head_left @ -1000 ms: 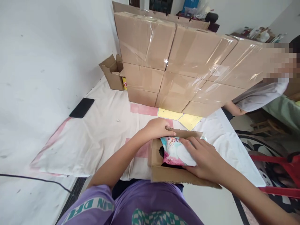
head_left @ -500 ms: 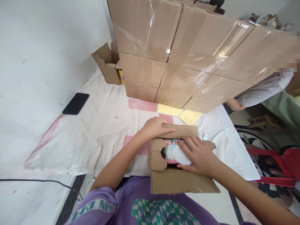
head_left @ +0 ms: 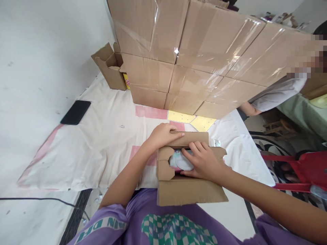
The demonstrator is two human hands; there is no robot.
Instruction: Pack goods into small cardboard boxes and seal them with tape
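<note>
An open cardboard box (head_left: pixel 192 192) stands at the near edge of the table, its flaps spread outward. My left hand (head_left: pixel 163 136) grips the box's far flap, thumb on the near side and fingers folded behind it. In the box lies a container (head_left: pixel 182 162) with a pale round top and colourful printing at its edge; its exact kind I cannot tell. My right hand (head_left: pixel 204 160) reaches into the opening from the right, with its thumb and fingers closed about this container. The fingertips are partly hidden inside the box.
Taped cardboard boxes (head_left: pixel 148 71) form a tall stack across the back. An open carton (head_left: pixel 109 73) stands left of it, and a black phone (head_left: pixel 76 112) lies by the wall. Another person's sleeve (head_left: pixel 281 93) shows at right, above a red chair (head_left: pixel 306 170).
My right hand and the container have gone deeper into the box, and less of the printing shows. My left hand stays on the far flap. The whole view has shifted slightly.
</note>
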